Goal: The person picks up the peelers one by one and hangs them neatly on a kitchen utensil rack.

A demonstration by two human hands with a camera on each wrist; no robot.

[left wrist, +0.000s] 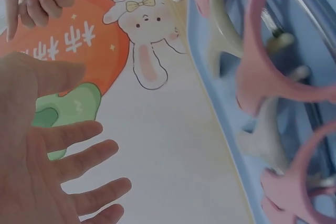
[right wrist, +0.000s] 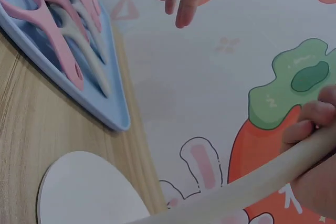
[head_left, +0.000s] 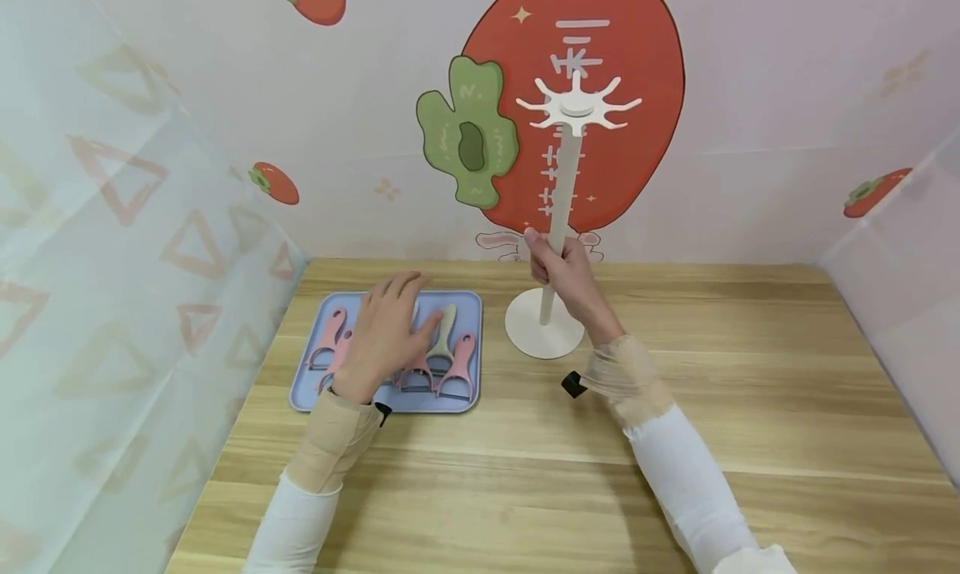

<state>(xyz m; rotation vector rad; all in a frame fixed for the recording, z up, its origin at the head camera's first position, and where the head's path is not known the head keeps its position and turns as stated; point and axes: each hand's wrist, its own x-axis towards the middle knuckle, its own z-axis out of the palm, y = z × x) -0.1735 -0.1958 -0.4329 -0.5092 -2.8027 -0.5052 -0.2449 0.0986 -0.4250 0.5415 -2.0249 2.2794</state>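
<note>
My right hand [head_left: 573, 282] grips the pole of a white stand [head_left: 564, 191], whose round base [head_left: 545, 324] rests on the table and whose top spreads into several prongs. My left hand [head_left: 386, 332] hovers over a blue tray [head_left: 472, 307], fingers spread and holding nothing. In the tray lie several pink and pale peelers, among them a pink peeler [head_left: 460, 366] at the right and a pale green peeler [head_left: 446, 334] beside it. The left wrist view shows that palm [left wrist: 26, 145] bare. In the right wrist view, fingers [right wrist: 315, 114] curl round the pole [right wrist: 252, 182].
The wooden table [head_left: 712, 441] reaches a back wall [head_left: 360, 199] printed with strawberries. A patterned side wall [head_left: 135, 266] stands at the left, another at the right. Small black pieces are attached at both wrists.
</note>
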